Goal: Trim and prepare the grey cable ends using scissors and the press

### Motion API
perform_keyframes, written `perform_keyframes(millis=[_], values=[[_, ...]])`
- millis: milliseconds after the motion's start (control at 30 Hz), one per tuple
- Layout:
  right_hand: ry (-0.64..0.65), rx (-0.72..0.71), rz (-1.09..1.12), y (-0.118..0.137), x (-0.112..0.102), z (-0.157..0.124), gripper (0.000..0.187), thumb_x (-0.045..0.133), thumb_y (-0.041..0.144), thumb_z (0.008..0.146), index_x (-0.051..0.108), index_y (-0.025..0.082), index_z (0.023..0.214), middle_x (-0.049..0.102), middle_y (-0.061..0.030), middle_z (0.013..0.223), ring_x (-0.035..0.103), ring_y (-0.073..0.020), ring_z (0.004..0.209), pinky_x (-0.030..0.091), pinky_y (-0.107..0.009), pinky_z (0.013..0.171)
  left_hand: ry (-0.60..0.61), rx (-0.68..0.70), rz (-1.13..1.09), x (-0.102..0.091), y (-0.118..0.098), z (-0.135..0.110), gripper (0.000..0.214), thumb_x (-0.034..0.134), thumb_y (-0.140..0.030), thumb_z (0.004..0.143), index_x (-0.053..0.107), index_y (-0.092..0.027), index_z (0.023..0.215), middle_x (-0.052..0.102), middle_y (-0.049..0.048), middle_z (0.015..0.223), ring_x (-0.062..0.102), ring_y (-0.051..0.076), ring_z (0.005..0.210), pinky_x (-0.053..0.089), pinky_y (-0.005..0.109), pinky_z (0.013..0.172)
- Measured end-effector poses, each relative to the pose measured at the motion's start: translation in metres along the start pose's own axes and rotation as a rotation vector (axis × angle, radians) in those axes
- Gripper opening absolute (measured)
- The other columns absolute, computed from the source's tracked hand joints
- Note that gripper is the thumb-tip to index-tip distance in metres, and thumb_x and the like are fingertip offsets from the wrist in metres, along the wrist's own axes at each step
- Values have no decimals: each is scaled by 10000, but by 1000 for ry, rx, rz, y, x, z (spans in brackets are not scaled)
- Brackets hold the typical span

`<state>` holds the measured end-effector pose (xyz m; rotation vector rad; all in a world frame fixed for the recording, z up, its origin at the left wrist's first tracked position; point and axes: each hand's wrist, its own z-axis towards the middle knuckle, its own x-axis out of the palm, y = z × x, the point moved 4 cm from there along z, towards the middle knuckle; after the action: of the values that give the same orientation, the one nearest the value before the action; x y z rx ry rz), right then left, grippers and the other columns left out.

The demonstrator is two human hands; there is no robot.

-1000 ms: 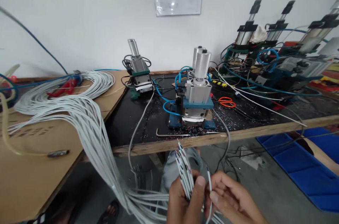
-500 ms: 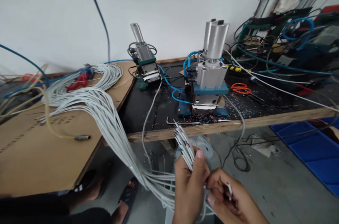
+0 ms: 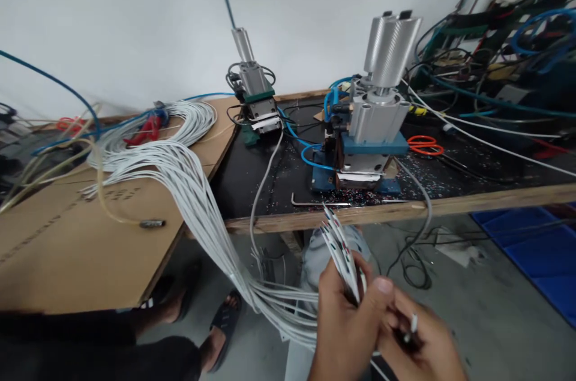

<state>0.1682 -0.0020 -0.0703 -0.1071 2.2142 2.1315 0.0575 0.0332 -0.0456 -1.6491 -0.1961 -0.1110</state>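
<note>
My left hand (image 3: 346, 321) is closed round a fan of thin white cables (image 3: 339, 243), whose stripped, coloured ends stick up toward the bench edge. Just to its right, my right hand (image 3: 420, 345) pinches the end of one single white cable (image 3: 413, 324). The held cables run down and left into a thick white cable bundle (image 3: 189, 189) draped off the cardboard sheet (image 3: 58, 255). Straight ahead on the black bench stands a small pneumatic press (image 3: 375, 123) with a silver cylinder and blue base.
A second, smaller press (image 3: 254, 99) stands at the back of the black bench (image 3: 243, 180). Orange scissors (image 3: 423, 145) and a metal hex key (image 3: 315, 202) lie on it. Red pliers (image 3: 144, 132) rest on the cable coil. Sandalled feet (image 3: 220, 327) are below left; blue crates (image 3: 531, 249) at right.
The view has swung left and down. My right hand has drawn one cable out of the fan and moved it lower right, while my left hand keeps its hold on the others.
</note>
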Motion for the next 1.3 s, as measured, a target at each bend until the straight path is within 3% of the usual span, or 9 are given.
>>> perform_keyframes(millis=[233,400,467,600,800,900,1067,1200,1300], values=[[186,73,264,9,-4,14,389,618,554,1033,583,198,881,462,17,741,392,-138,658,351,-217,590,10,65,105,-2,1,6,429,695,-544,955,597,-177,755,490,-15,676,507,151,686,421,219,641],[395,202,788,5,0,17,380,713,524,945,634,160,866,428,14,750,281,-112,622,243,-230,572,-7,184,34,-6,-13,10,436,571,-546,1036,634,-182,803,591,6,763,552,141,703,465,214,671],[404,232,862,3,1,18,436,677,571,955,609,161,826,407,16,737,247,-110,605,220,-237,564,-11,180,-4,-9,-14,8,428,554,-518,1053,586,-187,783,550,-14,697,519,120,600,438,203,573],[355,193,822,-3,0,16,505,635,630,993,578,172,786,418,15,693,334,-130,620,285,-250,600,-44,45,-9,-10,-10,-3,471,682,-547,976,530,-176,728,417,-54,595,356,75,488,313,167,459],[331,222,666,-8,-4,6,541,642,684,992,633,167,832,501,-4,751,413,-138,679,302,-258,630,117,-223,-97,9,-7,-13,310,783,-450,900,675,-160,878,616,-1,536,587,152,481,506,221,520],[352,194,558,-4,-8,4,601,598,745,986,620,171,809,519,-11,767,436,-145,705,318,-267,647,112,-217,-67,10,-12,-14,235,773,-370,901,689,-152,871,633,-1,529,598,137,464,516,199,528],[403,134,503,-3,-12,4,535,523,651,1069,614,170,853,522,-8,774,439,-137,707,342,-255,646,25,-216,-137,10,-16,-16,129,764,-247,851,682,-154,813,620,-27,505,580,114,404,510,167,477],[453,109,437,3,-14,8,496,523,593,1088,602,165,850,529,1,743,462,-125,669,389,-230,621,62,-118,-88,9,-15,-14,89,709,-213,862,666,-166,799,634,-30,498,584,132,377,515,184,434],[398,51,405,14,-20,14,425,565,560,1078,606,179,892,533,27,709,505,-113,626,441,-210,609,70,-37,16,7,-15,-13,72,670,-178,851,666,-176,780,644,-34,502,590,127,395,495,169,440]])
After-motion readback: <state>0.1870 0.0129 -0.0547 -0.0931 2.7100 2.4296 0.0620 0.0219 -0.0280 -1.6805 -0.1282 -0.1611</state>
